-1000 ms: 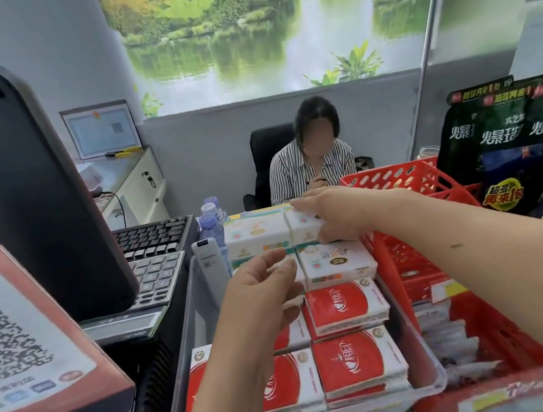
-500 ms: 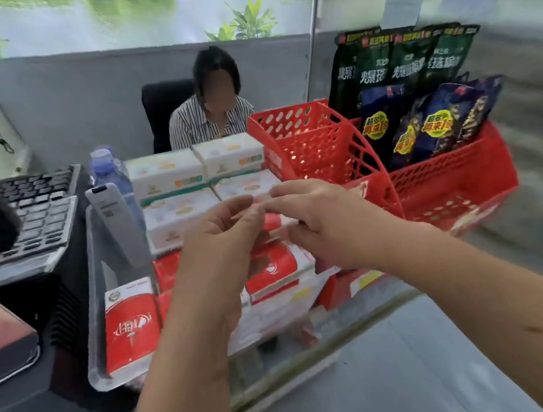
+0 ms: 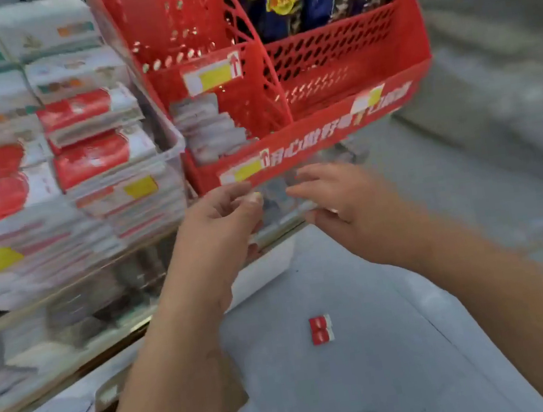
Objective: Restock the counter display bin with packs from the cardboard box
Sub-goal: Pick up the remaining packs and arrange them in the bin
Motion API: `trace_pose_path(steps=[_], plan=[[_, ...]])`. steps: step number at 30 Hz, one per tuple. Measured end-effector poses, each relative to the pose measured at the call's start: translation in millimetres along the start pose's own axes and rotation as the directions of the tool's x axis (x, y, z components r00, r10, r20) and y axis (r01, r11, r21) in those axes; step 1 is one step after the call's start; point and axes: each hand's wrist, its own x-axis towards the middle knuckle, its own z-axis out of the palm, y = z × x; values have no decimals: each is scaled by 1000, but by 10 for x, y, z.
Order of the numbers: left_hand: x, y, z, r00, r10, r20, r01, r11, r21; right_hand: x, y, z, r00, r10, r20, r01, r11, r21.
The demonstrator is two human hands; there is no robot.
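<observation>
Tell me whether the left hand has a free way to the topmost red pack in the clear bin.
Probably yes: the left hand is beside the clear bin, and the topmost red pack lies uncovered on its stack. Blur hides whether it holds something.

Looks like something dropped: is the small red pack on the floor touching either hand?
Apart. The head view shows the red pack on the grey floor, with bare floor between it and the left hand and right hand.
</observation>
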Motion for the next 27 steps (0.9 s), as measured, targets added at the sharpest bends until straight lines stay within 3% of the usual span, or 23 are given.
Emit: trace_pose_path(steps=[3, 8, 13, 19, 27], plan=[[-2, -350, 478, 999, 2, -47, 7, 981, 193, -467, 473, 170, 996, 82, 29, -83, 996, 38], [121, -1076, 1063, 999, -7, -31, 21, 881, 473, -1040, 1161, 699, 960, 203, 192, -217, 974, 56], [453, -2033, 1315, 994, -107, 10, 80, 792, 605, -1331, 1683, 1584, 884, 338, 322, -356, 934, -4], [940, -3445, 1404, 976, -215, 38, 137, 738, 661, -1663, 2160, 3158, 812, 432, 392, -464, 886, -16], [1528, -5616, 1486, 944, -325, 53, 174, 630, 757, -2041, 2871, 5735, 757, 377, 533, -404, 912, -71]])
